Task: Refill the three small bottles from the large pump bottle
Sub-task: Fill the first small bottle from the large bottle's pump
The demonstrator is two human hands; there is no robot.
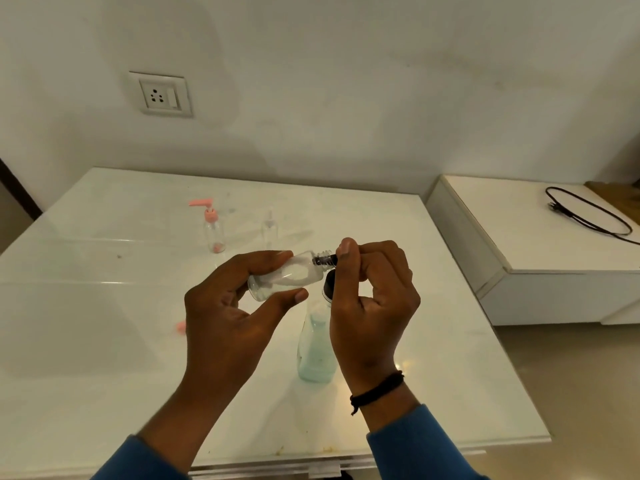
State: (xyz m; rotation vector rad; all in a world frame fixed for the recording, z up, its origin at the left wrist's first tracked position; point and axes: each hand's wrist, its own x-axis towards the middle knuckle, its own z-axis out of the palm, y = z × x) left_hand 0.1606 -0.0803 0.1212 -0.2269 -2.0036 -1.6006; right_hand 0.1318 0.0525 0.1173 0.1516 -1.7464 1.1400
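My left hand (225,306) grips a small clear bottle (294,275), tipped on its side with its open neck pointing right and white liquid inside. The large pump bottle (315,344), holding pale blue-green liquid, stands on the white table (104,306) just below. Its black pump spout (325,260) reaches into the small bottle's neck. My right hand (374,292) curls around the pump head, thumb on top. Behind them stand a small bottle with a pink pump (213,226) and a small clear bottle (270,228).
A small pink piece (180,327) lies on the table left of my left hand. A wall socket (160,95) is on the wall behind. A low white cabinet (554,258) with a black cable (588,213) stands to the right.
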